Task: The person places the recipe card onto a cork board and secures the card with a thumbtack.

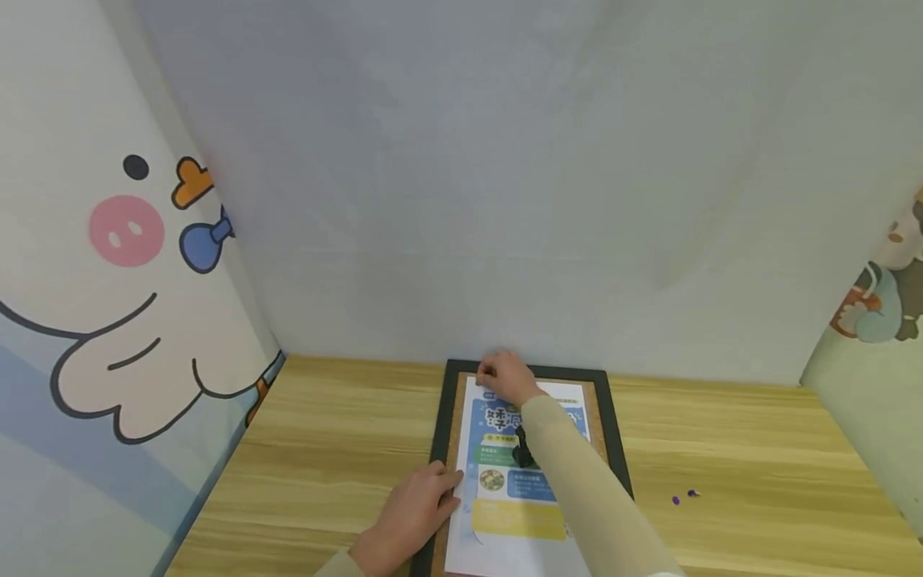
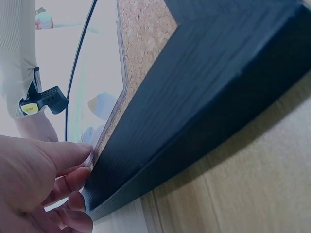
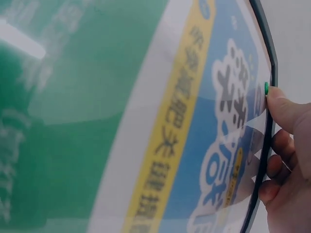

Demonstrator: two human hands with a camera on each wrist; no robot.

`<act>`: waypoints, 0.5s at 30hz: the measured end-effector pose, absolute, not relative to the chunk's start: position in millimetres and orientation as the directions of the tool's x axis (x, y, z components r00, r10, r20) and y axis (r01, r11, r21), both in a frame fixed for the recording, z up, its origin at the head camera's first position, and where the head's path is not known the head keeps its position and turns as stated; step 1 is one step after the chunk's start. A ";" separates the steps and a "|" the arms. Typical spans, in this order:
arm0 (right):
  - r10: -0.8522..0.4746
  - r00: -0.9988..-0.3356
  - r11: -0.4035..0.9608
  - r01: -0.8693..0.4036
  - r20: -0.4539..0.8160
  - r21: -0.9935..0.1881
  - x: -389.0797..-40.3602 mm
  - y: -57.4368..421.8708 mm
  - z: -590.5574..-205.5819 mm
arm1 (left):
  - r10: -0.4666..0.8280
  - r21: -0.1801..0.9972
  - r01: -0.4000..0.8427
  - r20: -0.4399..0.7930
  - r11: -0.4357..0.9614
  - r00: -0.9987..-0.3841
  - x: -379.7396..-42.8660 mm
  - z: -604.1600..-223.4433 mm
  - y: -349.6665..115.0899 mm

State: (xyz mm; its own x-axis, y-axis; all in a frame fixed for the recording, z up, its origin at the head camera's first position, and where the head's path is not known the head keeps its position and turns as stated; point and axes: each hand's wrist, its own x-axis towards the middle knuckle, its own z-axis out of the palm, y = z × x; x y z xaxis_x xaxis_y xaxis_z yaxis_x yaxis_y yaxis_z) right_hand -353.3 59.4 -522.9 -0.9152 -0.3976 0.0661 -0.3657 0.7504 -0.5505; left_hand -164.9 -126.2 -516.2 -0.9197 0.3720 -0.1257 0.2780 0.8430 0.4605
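Pale sleeve [image 1: 598, 489] overhangs the poster [image 1: 515, 553]; right hand [image 1: 508, 378] pinches a green pin [image 3: 266, 88]; relaxed left hand [image 1: 414, 509] touches the poster's edge.

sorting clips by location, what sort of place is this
Probably a small screened table booth: plain grey sheet backdrop, white side panel with cartoon animal print, and yellow-brown tabletop with wood grain.

Poster [image 1: 502, 485] looks glossy, cork bd [image 2: 143, 46] rough, frame [image 2: 194, 82] matt w/ wood grain, tbl [image 1: 346, 433] wood-look.
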 end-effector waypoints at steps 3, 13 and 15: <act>-0.397 -0.916 0.761 -0.362 0.054 -0.539 -352.0 61.7 -520.9 | 0.386 0.465 0.296 -0.110 0.834 -0.916 -164.5 -515.5 -126.5; -0.401 -0.916 0.720 -0.327 0.018 -0.612 -351.7 72.9 -517.6 | 0.361 0.493 0.251 -0.139 0.833 -0.922 -165.9 -515.9 -126.4; -0.395 -0.919 0.709 -0.308 0.005 -0.634 -351.3 75.3 -516.0 | 0.355 0.503 0.241 -0.143 0.830 -0.924 -166.5 -516.7 -126.5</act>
State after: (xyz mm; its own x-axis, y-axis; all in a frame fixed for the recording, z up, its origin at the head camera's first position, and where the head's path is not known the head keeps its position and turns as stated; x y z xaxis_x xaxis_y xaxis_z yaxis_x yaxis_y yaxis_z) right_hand -351.3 75.3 -516.0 -0.9188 -0.3947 0.0052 -0.3083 0.7093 -0.6339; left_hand -166.5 -126.5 -516.7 -0.9240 0.3547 -0.1430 0.2406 0.8298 0.5035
